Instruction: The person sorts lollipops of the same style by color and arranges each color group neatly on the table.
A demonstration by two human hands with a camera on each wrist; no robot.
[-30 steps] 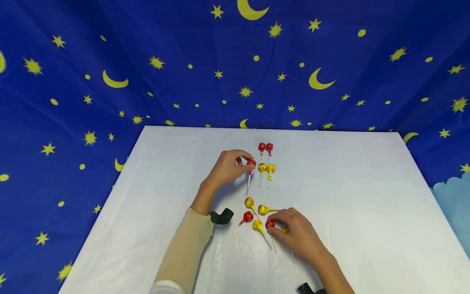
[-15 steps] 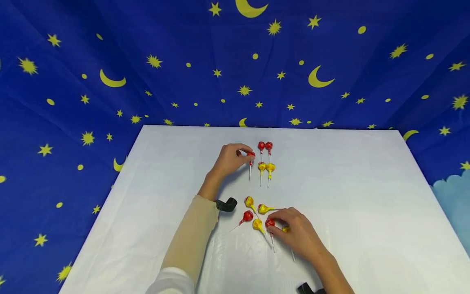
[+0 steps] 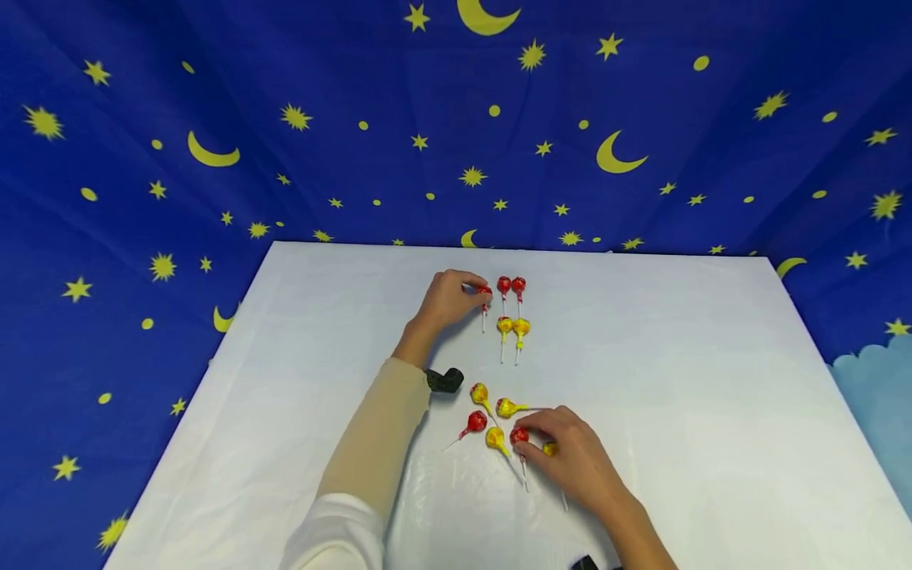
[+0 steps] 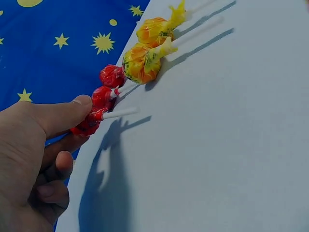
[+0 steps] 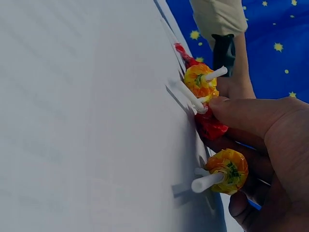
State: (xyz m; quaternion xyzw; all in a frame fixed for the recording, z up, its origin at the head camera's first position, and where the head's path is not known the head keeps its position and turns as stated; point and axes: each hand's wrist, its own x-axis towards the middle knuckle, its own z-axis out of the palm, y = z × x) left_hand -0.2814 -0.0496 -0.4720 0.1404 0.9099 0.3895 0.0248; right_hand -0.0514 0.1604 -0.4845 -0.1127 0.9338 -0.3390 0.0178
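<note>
Up at the far part of the white table (image 3: 677, 380), the left hand (image 3: 445, 301) is pinching a red lollipop (image 3: 485, 294) by its wrapped head between thumb and forefinger, with the stick pointing back toward the person. It is holding the sweet just beside two other red lollipops (image 3: 511, 285) so that the three heads are lining up in a row; gripping the head rather than the thin stick seems to be giving finer control over where it sits. Two yellow lollipops (image 3: 513, 325) are lying right below the red pair, sticks parallel, forming a second row sorted by colour.

Nearer the person, the right hand (image 3: 573, 459) is curling over a loose cluster, thumb and fingertip closing on another red lollipop (image 3: 519, 435), which is lying on the table, probably to lift it clear of its neighbours. A yellow one (image 3: 549, 449) is lying against the fingers of that hand, not clearly gripped. Around them a red (image 3: 476, 421) and three yellow lollipops (image 3: 497, 437) are lying at scattered angles, apparently unsorted. A black strap piece (image 3: 446, 379) is sitting at the left wrist.
</note>
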